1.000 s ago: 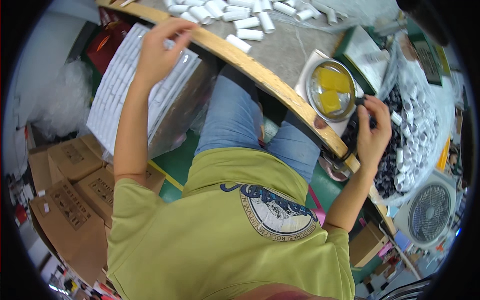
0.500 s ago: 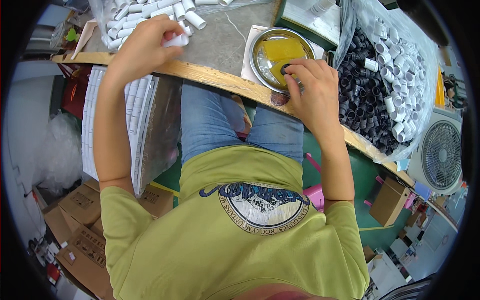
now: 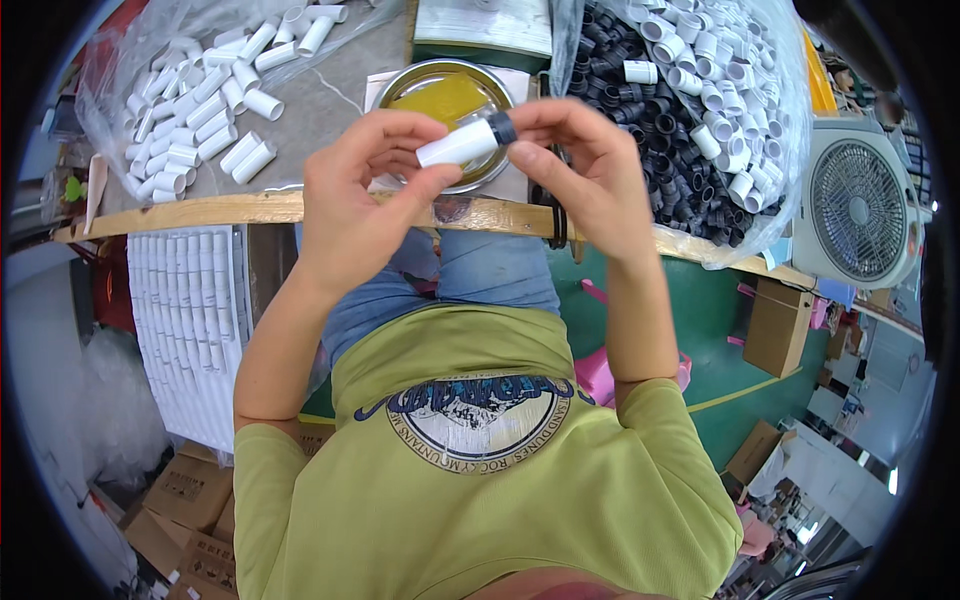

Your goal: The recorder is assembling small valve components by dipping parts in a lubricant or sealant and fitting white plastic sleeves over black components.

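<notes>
Between my hands, above the front edge of the bench, is a white plastic tube [image 3: 455, 146] lying nearly level. My left hand [image 3: 372, 190] pinches its left end between thumb and fingers. A black ring-shaped cap [image 3: 502, 128] sits at the tube's right end, and my right hand [image 3: 575, 160] grips it with thumb and forefinger. How far the cap goes over the tube I cannot tell. Behind them stands a round metal bowl [image 3: 392, 82] with a yellow sponge-like block [image 3: 445, 97] in it, partly hidden by my hands.
Loose white tubes [image 3: 210, 110] lie on clear plastic at the left. At the right, black caps [image 3: 640, 130] and short white fittings [image 3: 735, 100] fill a plastic bag. A tray of white tubes [image 3: 185, 310] stands below the bench's wooden edge [image 3: 270, 207]. A fan [image 3: 860, 205] stands far right.
My left hand came right from the tube pile with a white tube. My right hand lifted the black cap away from the bowl, and cap and tube now meet. The view has shifted right.
</notes>
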Available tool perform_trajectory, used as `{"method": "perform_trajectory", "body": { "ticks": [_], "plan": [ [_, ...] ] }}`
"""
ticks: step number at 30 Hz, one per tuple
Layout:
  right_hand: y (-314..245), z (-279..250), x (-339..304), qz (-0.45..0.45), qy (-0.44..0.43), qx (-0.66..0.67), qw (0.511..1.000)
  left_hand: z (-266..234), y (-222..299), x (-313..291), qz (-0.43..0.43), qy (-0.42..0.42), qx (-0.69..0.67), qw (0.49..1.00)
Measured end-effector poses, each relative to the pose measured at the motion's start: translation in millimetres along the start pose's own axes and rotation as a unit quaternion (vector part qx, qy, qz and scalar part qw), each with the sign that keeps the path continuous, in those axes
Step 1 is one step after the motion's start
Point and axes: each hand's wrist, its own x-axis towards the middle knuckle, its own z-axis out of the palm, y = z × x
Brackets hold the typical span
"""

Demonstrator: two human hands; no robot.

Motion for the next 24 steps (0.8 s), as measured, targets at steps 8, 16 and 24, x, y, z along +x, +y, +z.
{"method": "perform_trajectory", "body": {
  "ticks": [8, 16, 24],
  "plan": [
    [1, -122, 41, -0.119, 0.123, -0.748, 0.641, 8, 2, 20, -0.210, -0.034, -0.281, 0.936],
    [-35, -73, 41, -0.104, 0.093, -0.554, 0.821, 36, -2, 52, -0.164, 0.001, -0.270, 0.949],
    [-35, -19, 36, -0.180, -0.010, -0.550, 0.816, 43, 5, 68, 0.080, 0.016, 0.079, 0.993]
  ]
}}
